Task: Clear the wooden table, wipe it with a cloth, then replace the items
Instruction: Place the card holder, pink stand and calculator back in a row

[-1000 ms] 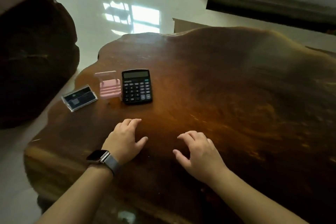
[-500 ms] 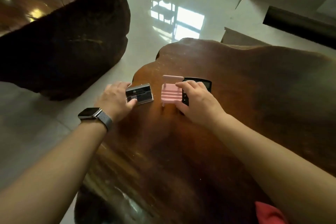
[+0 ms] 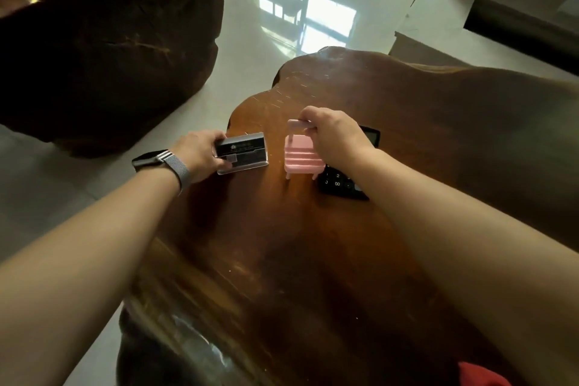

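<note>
My left hand [image 3: 200, 153], with a watch on the wrist, grips the left end of a clear acrylic card holder [image 3: 242, 152] with a dark card inside, at the left edge of the dark wooden table [image 3: 313, 260]. My right hand [image 3: 335, 135] pinches the top bar of a small pink suitcase-shaped stand [image 3: 300, 160], which looks slightly raised off the wood. A black calculator [image 3: 344, 182] lies just right of it, mostly hidden under my right wrist.
A big dark wooden block [image 3: 109, 50] stands at the upper left across a strip of glossy white floor [image 3: 282, 9]. A red cloth [image 3: 479, 374] shows at the bottom right. A dark ledge [image 3: 517, 31] runs along the upper right.
Both hands reached forward from resting on the near tabletop. The left took hold of the card holder, the right closed on the pink stand's top bar. The view tilted left and down.
</note>
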Demonstrator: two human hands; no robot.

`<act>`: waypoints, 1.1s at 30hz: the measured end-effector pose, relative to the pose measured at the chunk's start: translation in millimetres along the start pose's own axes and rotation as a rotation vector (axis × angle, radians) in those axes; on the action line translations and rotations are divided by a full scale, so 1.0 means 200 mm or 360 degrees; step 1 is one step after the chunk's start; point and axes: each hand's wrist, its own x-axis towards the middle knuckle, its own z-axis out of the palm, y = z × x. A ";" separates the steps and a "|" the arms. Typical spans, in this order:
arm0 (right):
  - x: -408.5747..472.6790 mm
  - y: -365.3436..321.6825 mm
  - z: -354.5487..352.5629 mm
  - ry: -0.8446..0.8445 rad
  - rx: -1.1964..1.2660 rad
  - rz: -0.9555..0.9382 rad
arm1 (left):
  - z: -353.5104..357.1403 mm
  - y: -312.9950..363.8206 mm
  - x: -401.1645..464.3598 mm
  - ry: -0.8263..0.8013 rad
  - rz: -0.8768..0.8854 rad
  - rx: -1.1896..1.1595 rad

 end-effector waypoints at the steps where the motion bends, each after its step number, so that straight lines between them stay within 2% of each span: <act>1: -0.01 0.00 -0.01 0.0004 0.0025 -0.0006 | -0.01 0.00 -0.01 0.0004 -0.0008 -0.0039; 8: -0.18 0.03 -0.25 0.0077 0.0349 0.0057 | -0.14 0.19 -0.18 -0.0004 0.0109 -0.0202; 15: -0.69 0.48 -0.64 0.0215 0.0381 0.0315 | -0.10 0.83 -0.28 -0.0175 0.0404 -0.0171; 18: -0.97 0.74 -0.78 0.0272 0.0335 0.0490 | 0.06 1.16 -0.29 -0.0323 0.0501 -0.0181; 25: -1.54 1.23 -0.92 0.0330 0.0297 0.0870 | 0.55 1.83 -0.34 -0.0484 0.0880 -0.0021; 33: -1.81 1.53 -0.80 0.0336 0.0254 0.1078 | 0.99 2.13 -0.33 -0.0607 0.1028 0.0093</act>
